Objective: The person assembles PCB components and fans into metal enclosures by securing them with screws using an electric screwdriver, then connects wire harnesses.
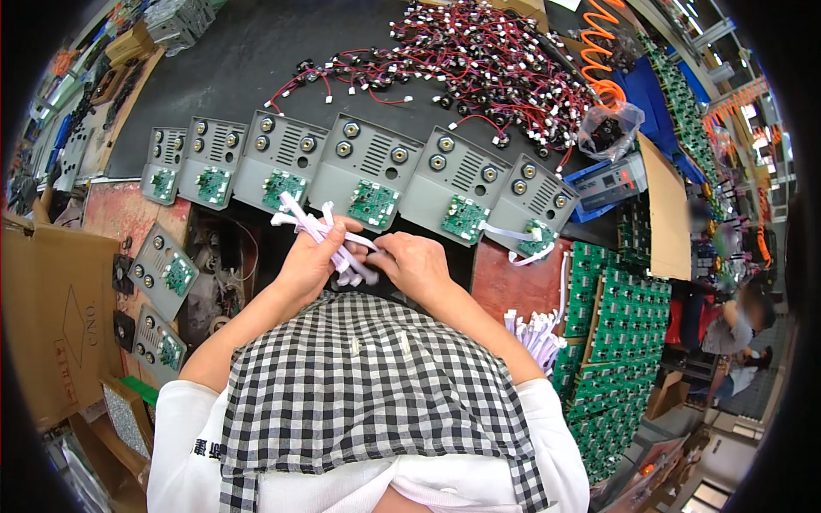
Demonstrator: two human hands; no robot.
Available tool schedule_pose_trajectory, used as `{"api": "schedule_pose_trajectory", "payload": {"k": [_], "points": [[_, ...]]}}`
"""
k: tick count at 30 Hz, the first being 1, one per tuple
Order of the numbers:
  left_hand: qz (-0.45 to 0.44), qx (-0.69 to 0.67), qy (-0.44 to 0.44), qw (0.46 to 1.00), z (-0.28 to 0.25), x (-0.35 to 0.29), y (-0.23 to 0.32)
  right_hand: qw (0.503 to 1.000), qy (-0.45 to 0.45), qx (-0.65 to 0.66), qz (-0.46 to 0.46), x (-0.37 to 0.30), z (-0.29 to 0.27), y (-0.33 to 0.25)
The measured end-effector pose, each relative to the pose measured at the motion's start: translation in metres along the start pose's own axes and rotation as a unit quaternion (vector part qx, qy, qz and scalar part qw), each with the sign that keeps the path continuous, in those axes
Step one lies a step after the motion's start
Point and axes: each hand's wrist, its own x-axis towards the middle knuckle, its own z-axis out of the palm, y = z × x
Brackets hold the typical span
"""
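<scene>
My left hand [310,256] is closed round a bundle of white flat ribbon cables [301,221], whose ends stick out above and below the fingers. Close beside it, my right hand [416,263] pinches the end of one cable from the bundle. Just beyond both hands stands a row of grey metal panels [412,197] with slots and brass-coloured round fittings. Each carries a green circuit board [373,202] at its near end. On the two rightmost panels, a white ribbon cable [506,232] runs between the boards, with a loop hanging at the right one.
Red-and-black wired parts with white plugs [496,68] lie heaped on the dark bench [231,68]. More ribbon cables [537,338] lie at right, beside stacked green board sheets [629,316]. Two more grey panels [162,269] and a cardboard box [73,316] are left. An orange coiled hose [599,47] hangs back right.
</scene>
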Motion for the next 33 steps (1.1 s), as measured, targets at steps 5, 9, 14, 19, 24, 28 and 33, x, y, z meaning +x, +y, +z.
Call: {"api": "schedule_pose_trajectory", "payload": {"k": [5,9,14,19,24,28,33], "points": [[-0.04,0.146,0.002,0.988,-0.022,-0.008,-0.009,0.986,0.031,-0.164,-0.014,0.003,0.02,0.018],[-0.053,0.196,-0.064,0.977,-0.055,-0.001,-0.005,0.968,0.129,-0.167,0.133,0.021,0.025,0.037],[-0.049,0.109,-0.069,0.99,-0.102,0.006,0.001,0.936,0.246,-0.012,0.251,0.02,0.063,0.053],[-0.142,0.039,-0.118,0.982,-0.129,0.029,-0.005,0.872,0.342,0.13,0.325,0.021,0.107,0.046],[-0.168,0.057,-0.16,0.971,-0.124,0.058,-0.012,0.875,0.323,-0.025,0.359,0.032,0.113,0.03],[-0.2,0.006,-0.137,0.97,-0.114,0.068,-0.014,0.868,0.307,-0.018,0.39,0.036,0.116,0.036],[-0.202,-0.032,-0.113,0.972,-0.115,0.072,-0.021,0.896,0.263,-0.039,0.355,0.043,0.106,0.031]]}}
